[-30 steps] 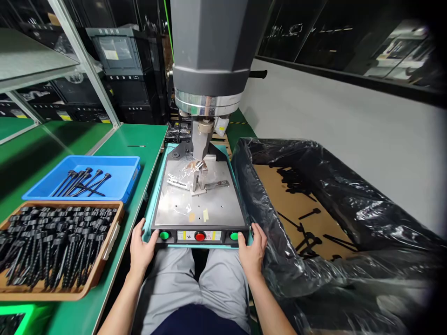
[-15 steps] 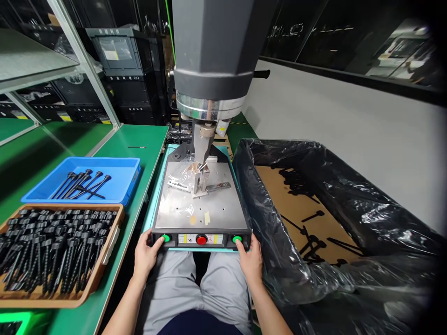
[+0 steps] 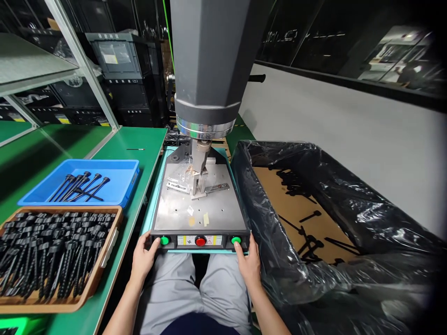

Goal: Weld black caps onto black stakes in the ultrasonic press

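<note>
My left hand (image 3: 143, 256) lies at the left front corner of the press base (image 3: 167, 218), thumb at the edge of the left green button (image 3: 164, 240), fingers along the side. At the right corner my right hand (image 3: 249, 260) has its thumb on the right green button (image 3: 236, 240). Both hands are open, thumbs apart from the fingers. A red button (image 3: 200, 242) sits between the green ones. Above the metal plate, the press's horn (image 3: 199, 156) reaches down to a small metal fixture (image 3: 199, 184); whether a part sits inside is hidden.
On the green bench at left are a blue tray (image 3: 127, 195) with several black strap-like parts (image 3: 84, 184) and a brown tray (image 3: 118, 218) full of similar ones. At right stands a bin lined with black plastic (image 3: 279, 232), with black parts on cardboard (image 3: 265, 186).
The press head has come down, bringing the horn lower onto the fixture. My left thumb has drawn back towards the edge of its green button. My right thumb remains on its button.
</note>
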`<act>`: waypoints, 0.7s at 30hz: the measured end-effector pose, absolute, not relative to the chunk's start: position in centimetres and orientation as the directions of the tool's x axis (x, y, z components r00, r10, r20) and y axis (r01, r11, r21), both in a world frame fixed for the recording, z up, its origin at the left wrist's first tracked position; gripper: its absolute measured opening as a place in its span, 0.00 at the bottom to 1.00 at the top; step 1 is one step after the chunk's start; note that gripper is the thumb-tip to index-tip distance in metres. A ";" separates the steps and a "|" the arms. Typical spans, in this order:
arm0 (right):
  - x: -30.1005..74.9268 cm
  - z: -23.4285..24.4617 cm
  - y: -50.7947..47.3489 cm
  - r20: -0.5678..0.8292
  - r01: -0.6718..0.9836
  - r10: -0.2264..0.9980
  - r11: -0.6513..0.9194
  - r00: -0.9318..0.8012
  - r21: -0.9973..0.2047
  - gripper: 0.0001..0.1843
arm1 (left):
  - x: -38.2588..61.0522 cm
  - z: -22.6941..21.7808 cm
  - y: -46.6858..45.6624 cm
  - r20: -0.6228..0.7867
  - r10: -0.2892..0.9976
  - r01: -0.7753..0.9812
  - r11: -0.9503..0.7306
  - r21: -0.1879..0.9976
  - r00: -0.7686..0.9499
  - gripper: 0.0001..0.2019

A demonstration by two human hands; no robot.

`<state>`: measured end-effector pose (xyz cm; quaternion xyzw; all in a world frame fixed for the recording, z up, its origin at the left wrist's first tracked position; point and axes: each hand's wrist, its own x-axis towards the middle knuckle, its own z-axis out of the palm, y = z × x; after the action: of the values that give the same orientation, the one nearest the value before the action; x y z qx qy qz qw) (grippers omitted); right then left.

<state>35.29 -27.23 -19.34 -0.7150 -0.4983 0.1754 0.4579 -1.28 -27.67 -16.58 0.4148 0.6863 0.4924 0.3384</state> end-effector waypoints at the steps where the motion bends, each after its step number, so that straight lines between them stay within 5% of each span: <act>1: 35.3 -19.4 -27.2 0.202 0.549 0.874 -0.085 0.441 -0.831 0.42 | -1.3 -16.6 -27.7 -0.066 0.901 0.214 0.173 0.961 -0.429 0.29; 12: 36.0 -19.7 -27.1 0.160 0.430 0.864 -0.071 0.477 -0.900 0.39 | -0.3 -13.9 -27.0 -0.013 0.845 0.169 0.122 0.978 -0.534 0.26; 18: 34.8 -15.1 -26.3 0.441 0.533 0.784 0.169 0.438 -0.829 0.28 | 0.8 -10.5 -25.8 0.072 0.823 0.214 0.061 0.975 -0.563 0.22; 21: 33.5 -12.8 -25.1 0.491 0.503 0.785 0.272 0.377 -0.821 0.25 | 2.1 -9.1 -23.7 0.016 0.864 0.018 -0.007 1.000 -0.504 0.23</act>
<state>33.51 -25.07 -12.84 -0.5912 -0.5446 0.1212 0.5824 2.14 -23.73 -9.06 0.3591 0.6140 0.6121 0.3454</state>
